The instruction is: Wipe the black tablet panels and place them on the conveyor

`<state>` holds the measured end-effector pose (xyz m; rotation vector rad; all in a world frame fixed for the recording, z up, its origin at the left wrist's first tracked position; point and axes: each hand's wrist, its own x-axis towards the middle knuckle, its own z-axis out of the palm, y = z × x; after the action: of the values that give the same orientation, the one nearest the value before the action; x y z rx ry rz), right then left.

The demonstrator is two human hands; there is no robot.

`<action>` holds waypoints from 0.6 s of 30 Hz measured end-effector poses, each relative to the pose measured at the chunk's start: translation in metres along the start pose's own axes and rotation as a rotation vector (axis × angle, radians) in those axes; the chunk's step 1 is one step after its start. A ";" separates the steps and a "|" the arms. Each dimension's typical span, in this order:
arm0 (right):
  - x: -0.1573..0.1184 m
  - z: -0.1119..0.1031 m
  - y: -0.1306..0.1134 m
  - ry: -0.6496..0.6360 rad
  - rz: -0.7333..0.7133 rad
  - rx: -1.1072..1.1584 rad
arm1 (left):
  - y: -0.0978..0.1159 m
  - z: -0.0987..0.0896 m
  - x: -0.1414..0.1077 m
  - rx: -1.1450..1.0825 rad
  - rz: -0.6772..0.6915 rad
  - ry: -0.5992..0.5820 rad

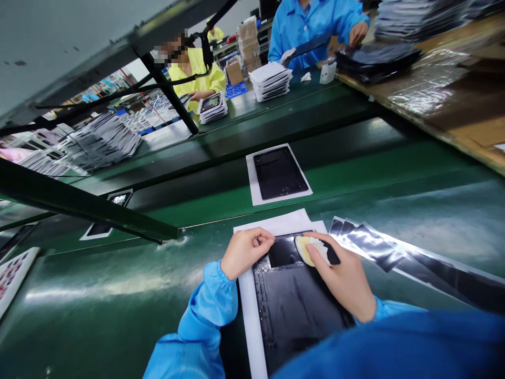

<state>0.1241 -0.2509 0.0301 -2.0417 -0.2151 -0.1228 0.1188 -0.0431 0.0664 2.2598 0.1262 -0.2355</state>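
Note:
An open black tablet (303, 305), its inner parts showing, lies on white sheets (248, 316) in front of me. My left hand (248, 250) is closed in a pinch at the tablet's upper left corner. Whatever its fingertips hold, if anything, is hidden. Around a rounded pad (303, 249), pale yellow with a torn white layer and a dark part, my right hand (347, 276) is closed. The pad is at the upper part of the tablet, over a glossy black area. Strips of dark film (379, 245) lie to the right of the right hand.
Another black tablet (281, 172) lies on white paper on the green belt (213, 202) ahead. A green metal post (98, 202) slants across the left. Cardboard (469, 100) juts in at right. Across the line, a person in blue (303, 31) and one in yellow (216, 79) sit by stacks.

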 end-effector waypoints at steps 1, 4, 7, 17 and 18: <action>0.000 0.000 0.000 -0.002 0.001 -0.002 | 0.000 0.000 0.000 0.000 0.002 0.000; -0.001 -0.001 0.001 -0.003 -0.001 -0.007 | 0.000 0.000 0.000 0.003 0.002 0.005; 0.000 0.000 0.001 -0.006 -0.007 -0.006 | 0.000 0.000 0.000 0.002 0.004 0.011; -0.001 -0.001 0.002 -0.004 -0.009 -0.004 | 0.002 0.000 -0.001 -0.003 0.011 0.016; -0.001 -0.001 0.001 -0.003 -0.010 -0.002 | 0.002 0.000 -0.001 -0.004 0.013 0.016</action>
<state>0.1237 -0.2522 0.0293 -2.0435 -0.2270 -0.1261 0.1184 -0.0444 0.0681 2.2585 0.1203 -0.2107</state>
